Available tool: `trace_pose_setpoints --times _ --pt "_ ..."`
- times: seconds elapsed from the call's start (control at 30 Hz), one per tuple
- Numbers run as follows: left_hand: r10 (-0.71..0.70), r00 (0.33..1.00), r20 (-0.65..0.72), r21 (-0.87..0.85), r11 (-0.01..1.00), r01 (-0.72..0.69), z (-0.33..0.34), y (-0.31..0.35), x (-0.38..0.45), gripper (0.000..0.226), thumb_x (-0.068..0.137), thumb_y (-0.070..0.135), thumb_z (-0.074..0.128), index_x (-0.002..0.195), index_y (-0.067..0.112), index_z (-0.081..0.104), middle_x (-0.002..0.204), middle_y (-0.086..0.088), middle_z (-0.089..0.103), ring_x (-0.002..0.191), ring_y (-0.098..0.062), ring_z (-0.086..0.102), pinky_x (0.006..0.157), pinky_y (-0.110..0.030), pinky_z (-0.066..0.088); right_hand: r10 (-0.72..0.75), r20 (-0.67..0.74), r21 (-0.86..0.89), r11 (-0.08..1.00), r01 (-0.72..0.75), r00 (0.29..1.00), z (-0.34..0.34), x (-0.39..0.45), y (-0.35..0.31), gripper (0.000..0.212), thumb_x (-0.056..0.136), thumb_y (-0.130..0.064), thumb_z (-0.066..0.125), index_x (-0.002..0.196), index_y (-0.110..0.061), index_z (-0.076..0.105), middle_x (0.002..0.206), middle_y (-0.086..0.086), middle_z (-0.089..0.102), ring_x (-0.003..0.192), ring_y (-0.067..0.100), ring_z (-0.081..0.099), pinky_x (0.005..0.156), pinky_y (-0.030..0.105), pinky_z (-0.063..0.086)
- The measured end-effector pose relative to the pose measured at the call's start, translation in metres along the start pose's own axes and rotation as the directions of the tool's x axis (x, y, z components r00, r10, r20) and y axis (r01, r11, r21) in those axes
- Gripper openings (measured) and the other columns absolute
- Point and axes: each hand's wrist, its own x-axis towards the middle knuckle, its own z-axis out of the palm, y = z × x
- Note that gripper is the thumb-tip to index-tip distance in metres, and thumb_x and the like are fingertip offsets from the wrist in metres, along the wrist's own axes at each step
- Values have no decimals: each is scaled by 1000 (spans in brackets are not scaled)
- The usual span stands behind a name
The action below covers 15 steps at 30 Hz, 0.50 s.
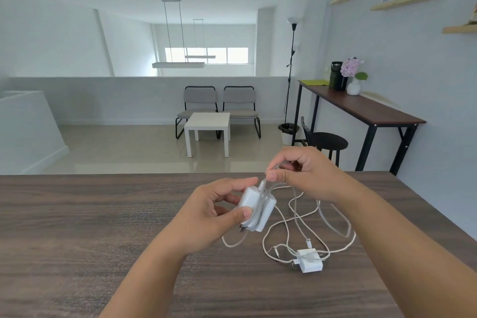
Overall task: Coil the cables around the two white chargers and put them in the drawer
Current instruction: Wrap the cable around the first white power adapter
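Item 1: large white charger [255, 208], held above the table [90, 227] near the middle of its far edge. My left hand [214, 217] grips it, thumb across the near face, fingers curled behind; a few turns of cable already wrap its body.

Item 2: white cable [294, 217], pinched by my right hand [302, 175] between thumb and forefinger just above the charger. The rest trails in loose loops on the table toward the right edge.

Item 3: small white charger [309, 261], lying on the table right of centre, its cable [271, 250] partly tangled among the loops.

I see no drawer.
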Motion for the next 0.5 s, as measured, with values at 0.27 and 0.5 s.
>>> trace_pose_setpoints --times 0.27,0.5 --pt "44 994 101 -23 999 -41 3 1 0 46 82 9 72 122 32 66 107 -2 71 97 -21 64 82 -57 55 140 -22 243 961 -130 990 15 -5 18 12 81 -22 70 88 -13 76 77 -5 71 75 5 60 75 20 47" --pt "112 993 28 -108 988 -108 4 -4 8 53 83 5 69 128 30 60 109 1 68 96 -19 64 78 -39 58 151 -37 270 953 -135 988 29 -7 31 12 83 -22 65 86 -18 76 81 -7 73 79 3 64 76 19 47"
